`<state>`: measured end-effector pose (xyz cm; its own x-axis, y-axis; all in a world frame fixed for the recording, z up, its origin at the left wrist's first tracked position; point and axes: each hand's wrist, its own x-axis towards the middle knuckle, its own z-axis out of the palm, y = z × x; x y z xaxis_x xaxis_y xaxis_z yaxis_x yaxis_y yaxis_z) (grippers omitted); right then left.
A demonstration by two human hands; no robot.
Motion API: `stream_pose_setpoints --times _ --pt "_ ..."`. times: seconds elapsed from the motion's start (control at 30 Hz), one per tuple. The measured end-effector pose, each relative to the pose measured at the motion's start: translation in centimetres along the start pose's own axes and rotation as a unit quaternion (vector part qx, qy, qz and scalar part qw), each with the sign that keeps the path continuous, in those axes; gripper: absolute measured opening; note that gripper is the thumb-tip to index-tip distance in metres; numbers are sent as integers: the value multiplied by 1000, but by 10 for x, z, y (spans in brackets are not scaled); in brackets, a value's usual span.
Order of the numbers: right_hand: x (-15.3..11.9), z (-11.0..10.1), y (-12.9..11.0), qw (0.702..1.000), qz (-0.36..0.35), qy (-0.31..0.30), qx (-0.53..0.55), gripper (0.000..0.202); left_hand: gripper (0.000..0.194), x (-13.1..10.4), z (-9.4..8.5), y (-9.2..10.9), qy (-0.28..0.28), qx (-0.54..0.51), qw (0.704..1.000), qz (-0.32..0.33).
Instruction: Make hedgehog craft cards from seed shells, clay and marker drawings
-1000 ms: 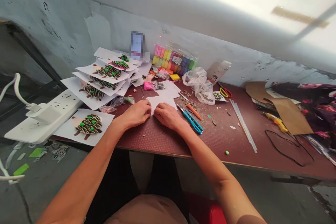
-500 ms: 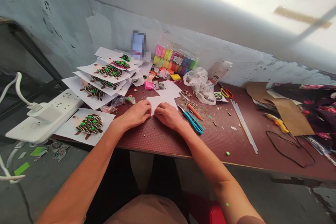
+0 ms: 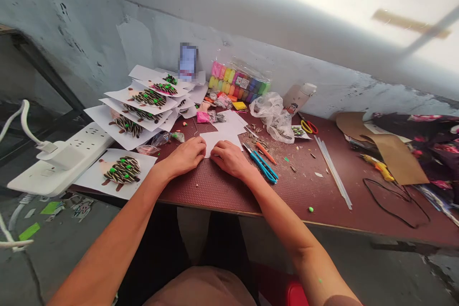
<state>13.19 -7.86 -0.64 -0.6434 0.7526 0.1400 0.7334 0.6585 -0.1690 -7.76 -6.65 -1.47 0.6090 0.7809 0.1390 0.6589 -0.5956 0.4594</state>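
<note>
My left hand [image 3: 189,154] rests on the near left corner of a white paper sheet [image 3: 215,139], its fingers curled together. Beside it, my right hand [image 3: 228,157] lies on the sheet's near edge with bent fingers. Whether either hand pinches anything is hidden under the fingers. Just right of my right hand are blue-handled pliers or cutters [image 3: 263,167] and an orange pen-like tool [image 3: 266,153]. Sunflower seeds [image 3: 261,143] lie scattered beyond them. To the left sits a sheet with a seed-covered hedgehog figure [image 3: 124,169].
A stack of hedgehog sheets [image 3: 143,100], a power strip [image 3: 57,167] and a phone [image 3: 188,61] stand left. Coloured clay packs [image 3: 238,81], a plastic bag [image 3: 278,119], scissors [image 3: 309,126], glue sticks [image 3: 333,172] and a yellow glue gun [image 3: 382,168] lie behind and right.
</note>
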Motion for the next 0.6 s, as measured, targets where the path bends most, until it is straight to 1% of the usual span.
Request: stream_pose_setpoints --times 0.1,0.2,0.27,0.33,0.4,0.47,0.6 --pt "0 -1 -1 1000 -3 -4 -7 20 19 0 0 -4 5 -22 1000 -10" --pt "-1 -1 0 1000 -6 -4 -5 21 31 3 1 -7 39 -37 998 -30" --pt "-1 -1 0 1000 -8 -2 0 22 35 9 3 -8 67 -25 997 -42" --pt "-2 -1 1 1000 -15 0 7 23 38 16 5 -9 80 10 995 -56" --pt "-3 -1 1 999 -32 -2 9 26 43 23 7 -11 77 44 994 -67" --pt "-5 -1 0 999 -52 -6 10 30 45 30 8 -13 60 68 993 -76" --pt "-8 -1 -4 997 -74 -15 21 34 41 42 10 -22 43 96 990 -89"
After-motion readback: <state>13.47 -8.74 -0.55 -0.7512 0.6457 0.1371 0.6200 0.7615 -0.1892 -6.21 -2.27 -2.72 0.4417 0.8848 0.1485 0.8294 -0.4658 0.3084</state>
